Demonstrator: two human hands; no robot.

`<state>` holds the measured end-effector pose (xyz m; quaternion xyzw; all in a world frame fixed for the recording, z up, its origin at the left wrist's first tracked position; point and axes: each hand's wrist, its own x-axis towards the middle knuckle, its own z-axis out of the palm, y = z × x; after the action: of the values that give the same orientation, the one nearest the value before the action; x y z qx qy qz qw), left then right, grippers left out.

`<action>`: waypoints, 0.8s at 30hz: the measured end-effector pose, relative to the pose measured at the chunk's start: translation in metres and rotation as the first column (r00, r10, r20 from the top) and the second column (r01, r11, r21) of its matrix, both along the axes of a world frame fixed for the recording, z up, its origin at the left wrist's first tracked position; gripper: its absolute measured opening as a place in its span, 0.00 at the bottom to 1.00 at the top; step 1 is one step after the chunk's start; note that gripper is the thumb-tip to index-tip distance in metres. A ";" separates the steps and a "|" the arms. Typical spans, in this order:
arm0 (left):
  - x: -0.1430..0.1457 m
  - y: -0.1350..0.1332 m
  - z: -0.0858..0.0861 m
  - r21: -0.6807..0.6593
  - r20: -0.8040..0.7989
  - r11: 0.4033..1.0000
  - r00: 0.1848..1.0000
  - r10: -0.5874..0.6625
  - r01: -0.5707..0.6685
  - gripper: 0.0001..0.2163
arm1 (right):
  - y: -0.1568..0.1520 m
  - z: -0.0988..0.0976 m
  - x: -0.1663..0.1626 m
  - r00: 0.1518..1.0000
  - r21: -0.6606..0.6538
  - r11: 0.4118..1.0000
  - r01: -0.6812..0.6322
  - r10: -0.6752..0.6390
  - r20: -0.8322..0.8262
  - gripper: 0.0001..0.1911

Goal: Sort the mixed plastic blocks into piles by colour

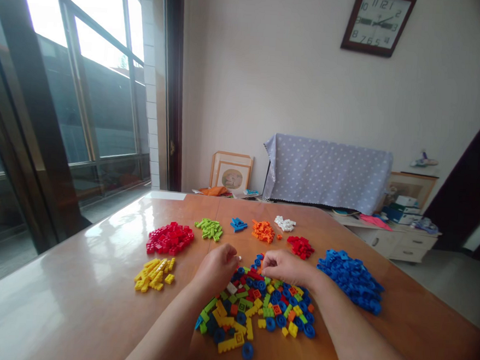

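A mixed heap of toy building bricks [251, 311] in yellow, green, red, orange, white and blue lies in front of me, with blue wheel-like rings among them. My left hand [219, 266] is over the heap's far left edge, fingers curled together; a tiny white piece [240, 258] shows right by its fingertips. At the far edge, my right hand [285, 267] has its fingers bent in a pinch. Beside those fingertips are an orange bit [260, 270] and some blue pieces [256, 262]. Whatever lies inside either grip is hidden.
Sorted piles ring the heap: yellow [154, 274], dark pink-red [170, 238], lime green [209, 229], small blue [238, 225], orange [263, 231], white [285, 224], red [300, 247] and large blue [350, 278]. All rest on a glossy wooden table [79, 295].
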<state>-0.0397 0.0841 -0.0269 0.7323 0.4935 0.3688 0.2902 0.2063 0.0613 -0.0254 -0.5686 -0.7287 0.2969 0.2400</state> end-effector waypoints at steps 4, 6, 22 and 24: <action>0.000 0.001 -0.004 0.031 -0.014 0.999 1.000 -0.005 0.005 0.09 | -0.001 0.000 0.000 0.995 -0.058 0.997 -0.050 0.055 0.086 0.07; 0.000 0.003 -0.008 0.037 -0.024 0.999 1.000 -0.006 0.007 0.09 | 0.000 0.001 -0.002 0.993 -0.083 0.995 -0.055 0.064 0.104 0.08; -0.003 0.008 -0.010 0.085 -0.150 0.996 0.989 0.011 0.001 0.08 | 0.013 0.003 0.021 0.933 0.099 0.952 0.291 -0.259 -0.250 0.11; -0.004 0.008 -0.010 0.089 -0.151 0.996 0.989 0.007 0.006 0.08 | 0.017 0.000 0.044 0.861 0.064 0.892 0.448 -0.410 -0.302 0.12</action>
<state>-0.0434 0.0921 -0.0372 0.7703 0.4972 0.3340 0.2188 0.2503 0.0788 -0.0256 -0.6517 -0.5601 0.2645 0.4377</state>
